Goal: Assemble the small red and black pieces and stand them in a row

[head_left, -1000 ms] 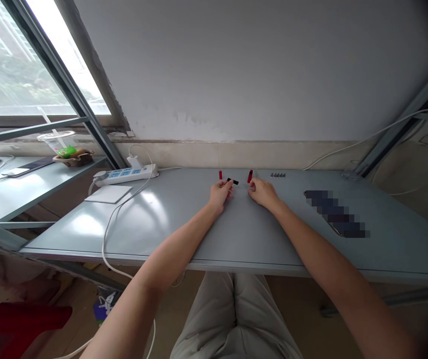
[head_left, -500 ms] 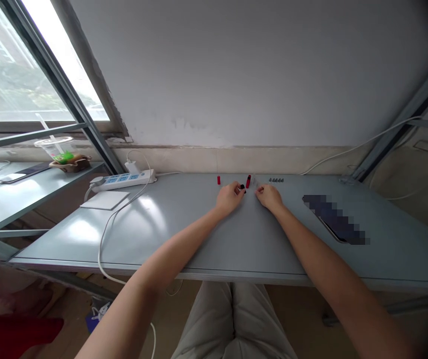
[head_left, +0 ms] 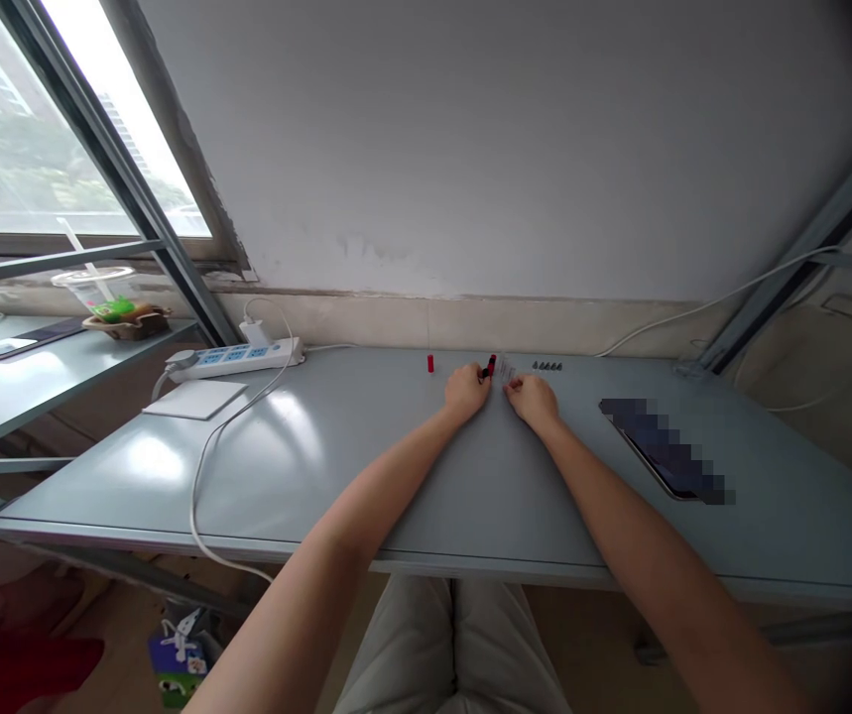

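Both my hands rest far out on the grey table (head_left: 411,476). My left hand (head_left: 466,390) is closed, its fingertips pinching a small black piece against a small red and black part (head_left: 491,366). My right hand (head_left: 532,399) lies just right of it, fingers curled on something small and pale that I cannot make out. A second small red piece (head_left: 430,364) stands alone to the left. A short row of several dark small parts (head_left: 548,366) lies to the right near the wall.
A white power strip (head_left: 236,357) with a plugged charger and a white cable (head_left: 206,466) lies at the left, beside a white flat pad (head_left: 194,399). A dark blurred flat object (head_left: 668,451) lies at the right. A side shelf holds a plastic cup (head_left: 94,288).
My left hand has carried the small black piece rightward to the red part. My right hand has shifted slightly right and down. The view has turned a little leftward.
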`<state>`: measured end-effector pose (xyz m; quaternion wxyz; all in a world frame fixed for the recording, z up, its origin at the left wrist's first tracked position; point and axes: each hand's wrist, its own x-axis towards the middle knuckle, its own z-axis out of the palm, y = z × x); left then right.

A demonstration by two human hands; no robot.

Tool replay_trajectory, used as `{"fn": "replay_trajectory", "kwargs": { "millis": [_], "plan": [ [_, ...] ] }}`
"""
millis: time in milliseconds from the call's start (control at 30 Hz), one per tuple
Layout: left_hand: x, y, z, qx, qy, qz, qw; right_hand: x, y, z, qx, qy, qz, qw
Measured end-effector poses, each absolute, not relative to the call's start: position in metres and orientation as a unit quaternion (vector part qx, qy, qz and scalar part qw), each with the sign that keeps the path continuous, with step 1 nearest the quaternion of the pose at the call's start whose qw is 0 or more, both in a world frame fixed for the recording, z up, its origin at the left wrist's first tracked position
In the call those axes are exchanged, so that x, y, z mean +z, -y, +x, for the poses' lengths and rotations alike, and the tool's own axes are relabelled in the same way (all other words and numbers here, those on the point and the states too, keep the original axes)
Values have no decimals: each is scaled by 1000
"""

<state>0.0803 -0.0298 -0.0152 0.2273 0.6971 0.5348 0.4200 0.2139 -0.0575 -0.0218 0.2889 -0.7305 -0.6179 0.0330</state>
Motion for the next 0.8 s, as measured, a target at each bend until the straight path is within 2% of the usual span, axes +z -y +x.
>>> {"fn": "replay_trajectory", "kwargs": {
  "millis": [200,400,567,667,800],
  "plan": [
    [-11,33,82,322,-564,743,163,-20,59,212,36,619,-732,282],
    [-1,36,82,248,-589,746,187,-16,60,210,51,615,-746,250],
    [1,37,83,221,-595,756,159,-14,60,209,60,609,-754,240],
    [7,44,77,228,-579,776,106,-14,60,209,60,611,-751,244],
    [21,59,54,271,-539,798,-18,-15,60,208,59,610,-749,252]
  ]
}}
